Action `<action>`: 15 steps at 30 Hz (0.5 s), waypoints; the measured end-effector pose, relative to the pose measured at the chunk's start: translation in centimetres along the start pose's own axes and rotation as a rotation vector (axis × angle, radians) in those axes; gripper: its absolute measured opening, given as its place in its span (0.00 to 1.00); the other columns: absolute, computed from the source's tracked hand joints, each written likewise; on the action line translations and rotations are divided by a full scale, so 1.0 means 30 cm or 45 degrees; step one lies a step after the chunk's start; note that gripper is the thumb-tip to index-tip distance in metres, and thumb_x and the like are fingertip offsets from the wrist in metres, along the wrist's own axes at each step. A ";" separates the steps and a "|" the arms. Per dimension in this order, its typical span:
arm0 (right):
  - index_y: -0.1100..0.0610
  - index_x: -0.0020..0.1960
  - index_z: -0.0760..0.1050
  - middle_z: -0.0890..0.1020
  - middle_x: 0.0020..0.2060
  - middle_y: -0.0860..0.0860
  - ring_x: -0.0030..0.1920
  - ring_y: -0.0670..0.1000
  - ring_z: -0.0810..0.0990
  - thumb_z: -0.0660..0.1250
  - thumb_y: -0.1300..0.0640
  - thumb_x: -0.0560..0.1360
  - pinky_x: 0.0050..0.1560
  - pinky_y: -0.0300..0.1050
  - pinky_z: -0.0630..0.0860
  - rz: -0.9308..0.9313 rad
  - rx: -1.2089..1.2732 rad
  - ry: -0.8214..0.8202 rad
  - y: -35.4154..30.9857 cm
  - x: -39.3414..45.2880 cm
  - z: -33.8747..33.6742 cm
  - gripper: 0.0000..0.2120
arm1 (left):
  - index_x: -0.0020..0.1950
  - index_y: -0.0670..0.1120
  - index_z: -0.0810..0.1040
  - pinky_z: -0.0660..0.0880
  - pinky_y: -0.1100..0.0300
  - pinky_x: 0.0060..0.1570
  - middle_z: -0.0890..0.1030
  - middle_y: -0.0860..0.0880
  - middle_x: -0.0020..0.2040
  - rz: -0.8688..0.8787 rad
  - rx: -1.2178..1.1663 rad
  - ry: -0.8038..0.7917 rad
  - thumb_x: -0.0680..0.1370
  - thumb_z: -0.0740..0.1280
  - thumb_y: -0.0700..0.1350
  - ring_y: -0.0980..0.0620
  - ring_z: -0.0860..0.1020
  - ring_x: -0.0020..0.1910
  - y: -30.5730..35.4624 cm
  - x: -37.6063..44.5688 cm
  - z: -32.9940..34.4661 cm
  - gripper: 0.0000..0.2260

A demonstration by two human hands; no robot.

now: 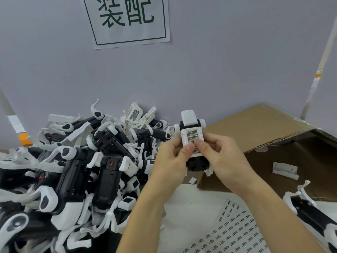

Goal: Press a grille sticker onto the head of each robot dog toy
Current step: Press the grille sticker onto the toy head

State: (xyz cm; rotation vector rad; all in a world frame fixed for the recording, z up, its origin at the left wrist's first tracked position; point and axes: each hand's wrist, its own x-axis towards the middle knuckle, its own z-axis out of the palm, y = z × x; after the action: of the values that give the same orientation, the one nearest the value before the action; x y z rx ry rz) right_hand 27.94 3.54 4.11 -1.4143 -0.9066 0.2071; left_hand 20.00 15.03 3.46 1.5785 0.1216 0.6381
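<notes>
Fingers of both hands curl round the small black-and-white plastic robot dog toy (191, 137), held up above the white bench (184, 203) right of the far-left heap of toys (76, 161); the left hand (171, 159) and right hand (222, 157) press their thumbs on the grey grille sticker (192, 136). Pressing looks nearly done; next comes rubbing the near edge flat, then peeling another from the printed sticker sheet (237, 232).

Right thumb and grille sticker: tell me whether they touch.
Touching. The head view shows the right hand's thumb pressed flat on the grille sticker's lower edge.
</notes>
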 end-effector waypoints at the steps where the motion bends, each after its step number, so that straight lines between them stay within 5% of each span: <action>1: 0.54 0.64 0.81 0.87 0.53 0.47 0.55 0.44 0.85 0.63 0.59 0.83 0.59 0.44 0.81 0.006 -0.001 0.010 0.000 0.001 0.005 0.12 | 0.62 0.45 0.81 0.78 0.41 0.62 0.86 0.41 0.54 -0.014 -0.049 0.016 0.84 0.61 0.39 0.43 0.84 0.56 0.002 0.002 0.004 0.11; 5: 0.45 0.56 0.83 0.87 0.44 0.41 0.44 0.38 0.84 0.63 0.54 0.84 0.42 0.36 0.80 -0.070 -0.154 0.111 -0.004 -0.003 0.016 0.11 | 0.63 0.45 0.81 0.81 0.58 0.52 0.87 0.45 0.51 0.047 -0.145 0.126 0.80 0.68 0.43 0.49 0.85 0.53 -0.003 0.005 0.018 0.12; 8: 0.44 0.55 0.83 0.86 0.45 0.43 0.48 0.43 0.84 0.64 0.52 0.83 0.47 0.39 0.81 -0.106 -0.328 0.086 -0.007 -0.005 0.019 0.09 | 0.59 0.44 0.82 0.80 0.66 0.43 0.87 0.50 0.43 0.069 -0.107 0.184 0.82 0.67 0.46 0.56 0.85 0.44 -0.010 0.010 0.028 0.10; 12: 0.48 0.56 0.78 0.84 0.44 0.45 0.45 0.43 0.82 0.70 0.51 0.78 0.42 0.35 0.76 -0.086 -0.468 0.063 0.007 -0.009 0.031 0.07 | 0.59 0.42 0.82 0.81 0.59 0.49 0.86 0.43 0.52 -0.136 -0.401 0.107 0.83 0.61 0.54 0.49 0.84 0.50 0.009 0.022 0.045 0.18; 15: 0.48 0.53 0.77 0.83 0.40 0.45 0.41 0.43 0.80 0.70 0.51 0.78 0.37 0.32 0.73 -0.096 -0.550 0.172 0.017 -0.008 0.036 0.05 | 0.60 0.38 0.82 0.78 0.60 0.48 0.83 0.40 0.51 -0.131 -0.436 0.061 0.84 0.61 0.47 0.47 0.81 0.49 0.007 0.023 0.041 0.15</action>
State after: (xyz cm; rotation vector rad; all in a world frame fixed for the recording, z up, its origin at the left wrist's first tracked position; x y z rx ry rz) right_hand 27.27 4.31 3.43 -1.7630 -0.9245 -0.1505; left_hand 21.07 14.22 3.92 1.2199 0.1217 0.5820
